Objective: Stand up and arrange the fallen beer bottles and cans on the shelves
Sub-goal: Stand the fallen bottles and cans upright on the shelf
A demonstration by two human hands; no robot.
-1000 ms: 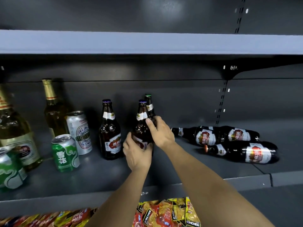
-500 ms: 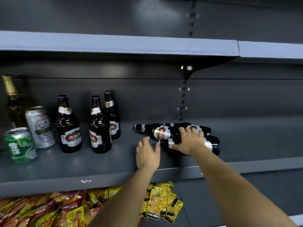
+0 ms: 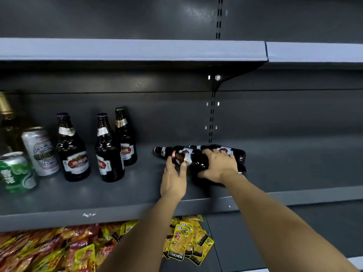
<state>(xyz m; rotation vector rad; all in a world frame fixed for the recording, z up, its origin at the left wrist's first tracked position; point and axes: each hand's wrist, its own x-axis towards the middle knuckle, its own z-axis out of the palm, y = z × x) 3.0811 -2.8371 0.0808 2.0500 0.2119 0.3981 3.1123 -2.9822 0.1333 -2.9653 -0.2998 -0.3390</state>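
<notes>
Head view, the only one. Two brown beer bottles lie on their sides on the shelf [image 3: 137, 193]. The near fallen bottle [image 3: 182, 157] has its neck pointing left. The far fallen bottle [image 3: 231, 151] lies just behind it, touching or nearly so.

Right hand [image 3: 220, 165] is draped over the near bottle's body, fingers curled across the top and thumb on the near side: a grip, not just a rest. Left hand [image 3: 173, 181] sits at the shoulder end. Its thumb and fingers are spread and only loosely bent, tips touching the label; not closed round it, as far as I can tell.

Judgement for the step: pivot on the base. Right hand keeps the base down on the shelf while the left lifts the neck. Keep the swing towards the front so the far bottle isn't rolled.

Left of the left fingers, well apart, three upright brown bottles [image 3: 109, 150] stand. Further left are a silver can [image 3: 40, 152] and a green can [image 3: 15, 171].
</notes>
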